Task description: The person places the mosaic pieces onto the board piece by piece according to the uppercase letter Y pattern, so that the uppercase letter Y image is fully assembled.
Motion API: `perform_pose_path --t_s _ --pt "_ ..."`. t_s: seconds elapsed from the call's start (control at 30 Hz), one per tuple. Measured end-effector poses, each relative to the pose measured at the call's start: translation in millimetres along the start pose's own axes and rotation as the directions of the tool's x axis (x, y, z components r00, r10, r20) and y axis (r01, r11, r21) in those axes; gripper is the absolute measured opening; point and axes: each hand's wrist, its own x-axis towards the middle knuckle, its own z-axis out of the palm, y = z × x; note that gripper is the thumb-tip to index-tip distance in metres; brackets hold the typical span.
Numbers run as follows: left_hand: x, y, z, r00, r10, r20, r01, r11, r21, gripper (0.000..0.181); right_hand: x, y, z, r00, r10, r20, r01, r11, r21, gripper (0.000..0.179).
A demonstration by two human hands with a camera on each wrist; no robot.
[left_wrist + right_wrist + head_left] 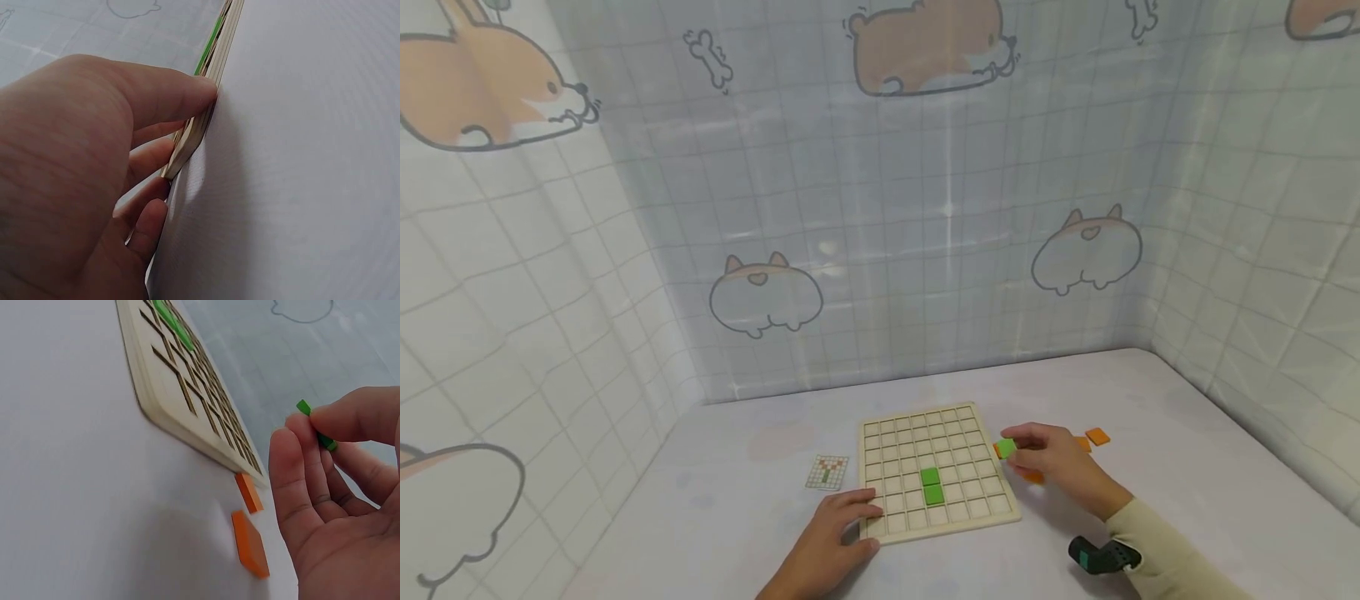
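Note:
A wooden grid board (951,531) lies on the table, with two green square tiles (933,495) set one behind the other in its cells. My left hand (831,533) holds the board's near left corner, thumb against the front edge and fingers at the left side. Just past the board's right edge, my right hand (1060,462) pinches another green tile (304,407) between thumb and fingertips, raised off the table. Orange tiles (251,544) lie beneath and beside that hand, partly covered by it in the head view.
A small card (827,472) printed with a coloured grid pattern lies left of the board. One orange tile (1098,436) sits farther out to the right. A patterned curtain (887,208) surrounds the table's back and sides. A black band (1105,556) is on my right wrist.

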Motion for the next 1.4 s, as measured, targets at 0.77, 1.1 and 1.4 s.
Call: perform_pose_path --t_s 0.77,1.1,1.4 --pt "-2.4 0.9 0.4 0.998 0.043 -0.044 -0.042 0.999 0.016 0.031 16.4 -13 35 0.994 -0.045 0.097 0.025 0.979 0.201 0.044" --pt "-1.0 2.7 -0.1 0.998 0.027 -0.048 -0.027 1.000 0.003 0.031 22.5 -17 48 0.986 -0.084 0.146 0.058 0.984 0.171 0.044" --pt "-4.0 4.3 0.1 0.997 0.046 -0.064 -0.046 0.999 -0.003 0.029 35.1 -19 65 0.989 -0.103 0.103 0.091 0.989 0.119 0.042"
